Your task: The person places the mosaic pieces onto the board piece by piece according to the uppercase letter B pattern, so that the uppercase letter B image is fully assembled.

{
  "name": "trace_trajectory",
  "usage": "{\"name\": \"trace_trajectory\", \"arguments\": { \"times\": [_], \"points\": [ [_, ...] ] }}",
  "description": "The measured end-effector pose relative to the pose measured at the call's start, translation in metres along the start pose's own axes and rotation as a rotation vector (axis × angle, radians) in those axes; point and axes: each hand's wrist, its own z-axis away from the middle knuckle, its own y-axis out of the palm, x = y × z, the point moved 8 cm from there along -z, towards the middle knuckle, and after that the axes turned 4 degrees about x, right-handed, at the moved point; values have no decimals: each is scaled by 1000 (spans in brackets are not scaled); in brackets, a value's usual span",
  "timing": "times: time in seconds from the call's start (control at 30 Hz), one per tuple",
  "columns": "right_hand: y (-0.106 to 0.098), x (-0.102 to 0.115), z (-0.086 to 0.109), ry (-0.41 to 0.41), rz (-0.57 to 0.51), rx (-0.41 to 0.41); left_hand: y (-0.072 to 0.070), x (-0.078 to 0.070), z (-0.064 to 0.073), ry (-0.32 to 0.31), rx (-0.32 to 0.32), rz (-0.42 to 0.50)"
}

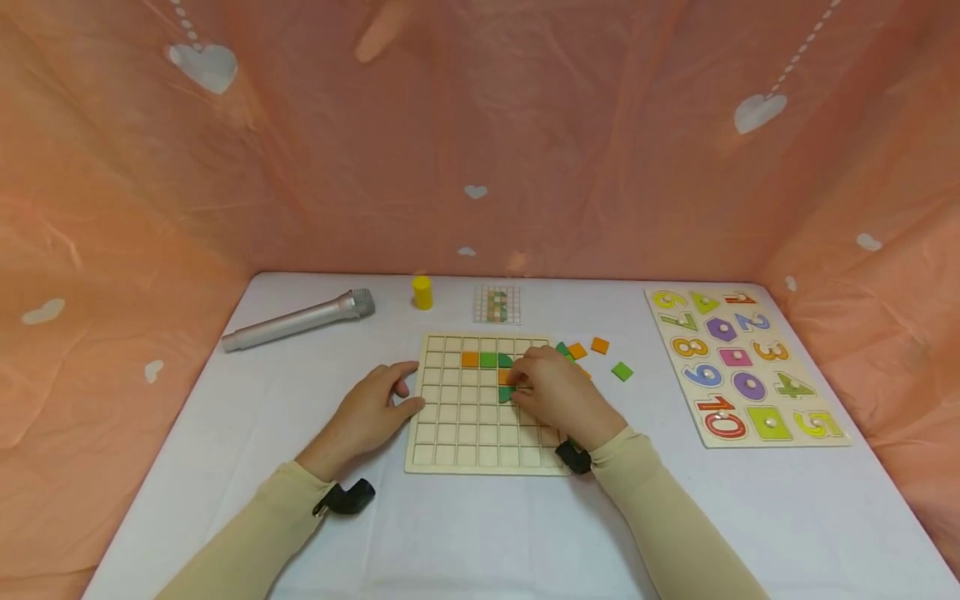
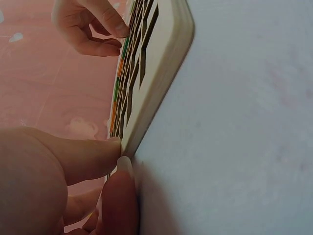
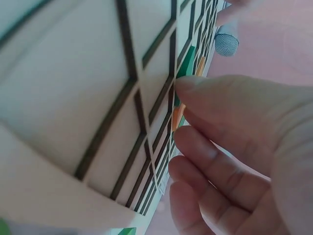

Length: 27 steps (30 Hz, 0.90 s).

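A wooden grid board (image 1: 457, 433) lies on the table, with orange and green tiles in some cells. My left hand (image 1: 367, 412) rests at its left edge, the index finger and thumb (image 2: 93, 159) spread apart and touching the rim. Over the board's right half, my right hand (image 1: 558, 392) has thumb and fingers bent at a green tile with a rounded side (image 1: 506, 394). In the right wrist view, the thumb lies against this green tile (image 3: 186, 63), with an orange tile (image 3: 177, 117) just beyond. The fingertips partly hide the tile.
Loose tiles, including an orange square (image 1: 600, 345) and a green square (image 1: 622, 371), lie right of the board. Behind it are a pattern card (image 1: 497, 305) and a yellow cylinder (image 1: 423, 292). A microphone (image 1: 300, 322) lies left; a number puzzle (image 1: 750, 367) lies right.
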Motion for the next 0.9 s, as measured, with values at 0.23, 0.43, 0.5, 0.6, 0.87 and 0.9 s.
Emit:
{"name": "trace_trajectory", "arguments": {
  "times": [0.23,0.43,0.5,0.6,0.87,0.9],
  "points": [
    [2,-1,-1,6,7,-11,-2,-3,2,6,2,9],
    [1,-1,-1,15,7,-19,-2,-3,1,10,-2,6],
    [0,-1,0,13,3,-24,-1,-3,1,11,0,1],
    [-2,-1,1,8,-8,-22,-1,-2,0,8,1,-5],
    [-11,-21,2,56,-105,-14,0,0,0,1,3,-2],
    [-13,-27,3,72,-126,-16,1,0,0,-2,6,0]
  ]
}}
